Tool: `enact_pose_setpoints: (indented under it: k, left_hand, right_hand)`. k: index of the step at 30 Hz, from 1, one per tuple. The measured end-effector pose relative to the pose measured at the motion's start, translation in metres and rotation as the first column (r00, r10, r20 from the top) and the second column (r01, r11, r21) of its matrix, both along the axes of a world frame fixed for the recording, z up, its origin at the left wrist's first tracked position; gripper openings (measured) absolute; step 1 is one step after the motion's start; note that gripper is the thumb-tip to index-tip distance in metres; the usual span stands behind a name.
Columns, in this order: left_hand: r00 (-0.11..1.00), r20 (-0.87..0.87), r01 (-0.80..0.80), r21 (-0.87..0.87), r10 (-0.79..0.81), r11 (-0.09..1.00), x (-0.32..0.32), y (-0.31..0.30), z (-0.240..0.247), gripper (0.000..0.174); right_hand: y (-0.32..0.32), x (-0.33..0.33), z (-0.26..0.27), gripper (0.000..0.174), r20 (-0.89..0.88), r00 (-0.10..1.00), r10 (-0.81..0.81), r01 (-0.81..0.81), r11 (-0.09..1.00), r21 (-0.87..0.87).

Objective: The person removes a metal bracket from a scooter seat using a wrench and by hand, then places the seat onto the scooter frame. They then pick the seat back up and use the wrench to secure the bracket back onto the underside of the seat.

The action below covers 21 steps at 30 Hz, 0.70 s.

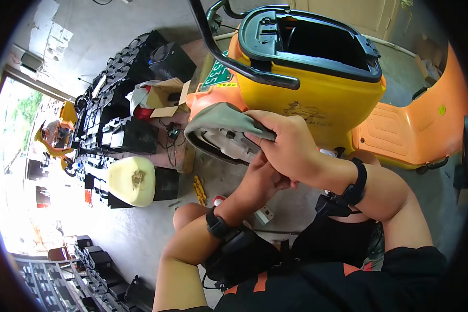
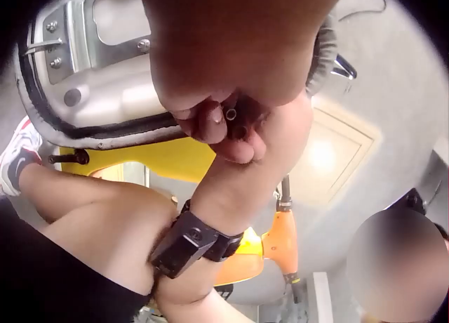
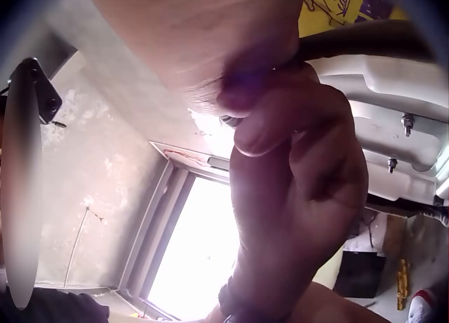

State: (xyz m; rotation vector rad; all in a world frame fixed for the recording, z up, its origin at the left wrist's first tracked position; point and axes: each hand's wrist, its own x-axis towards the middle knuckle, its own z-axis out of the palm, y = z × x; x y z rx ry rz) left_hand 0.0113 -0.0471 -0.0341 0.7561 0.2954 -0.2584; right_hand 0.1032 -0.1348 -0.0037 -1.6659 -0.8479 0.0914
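A scooter seat with a grey-green cover (image 1: 221, 117) is tilted in front of me, its pale underside and bolts showing. My right hand (image 1: 294, 140) grips the cover at the seat's near end, fingers over the edge. Just below, my left hand (image 1: 260, 182) is close against the right one, its fingers curled. Between the bunched fingers in the left wrist view shows a small dark piece with a round metal end (image 2: 231, 114); most of it is hidden, and I cannot tell its kind. Bolts (image 3: 407, 124) stick out of the seat's underside in the right wrist view.
Ahead stands a yellow and orange scooter (image 1: 317, 104) with its seat compartment uncovered. To the left are rows of black boxes (image 1: 132, 135), an open cardboard box (image 1: 166, 99) and a cream-coloured foam block (image 1: 131, 181). A yellow tool (image 1: 199, 190) lies on the floor.
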Motion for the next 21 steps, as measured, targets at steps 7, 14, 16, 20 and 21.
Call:
enact_pose_setpoints:
  k: [7, 14, 16, 20, 21]
  left_hand:
    - [0.972, 0.232, -0.056, 0.361, -0.031, 0.931, 0.007, -0.002, -0.024, 0.014]
    - [0.955, 0.206, 0.030, 0.651, -0.214, 0.758, 0.011, 0.012, -0.019, 0.020]
    - [0.971, 0.113, 0.031, 0.815, -0.211, 0.578, 0.013, 0.014, -0.011, 0.018]
    - [0.987, 0.158, -0.138, 0.891, -0.010, 0.433, 0.011, 0.025, -0.022, 0.012]
    - [0.987, 0.158, -0.135, 0.893, -0.018, 0.430, 0.009, 0.024, -0.022, 0.012]
  right_hand:
    - [-0.008, 0.006, 0.012, 0.028, 0.043, 0.998, -0.044, 0.041, 0.997, 0.058]
    - [-0.017, 0.011, 0.021, 0.023, -0.016, 0.996, -0.088, 0.089, 0.993, 0.082]
    - [-0.018, 0.013, 0.021, 0.024, -0.007, 0.995, -0.098, 0.098, 0.988, 0.116]
    - [-0.016, 0.018, 0.019, 0.024, 0.112, 0.983, -0.143, 0.116, 0.968, 0.224]
    - [-0.016, 0.021, 0.018, 0.024, 0.111, 0.982, -0.151, 0.122, 0.966, 0.228]
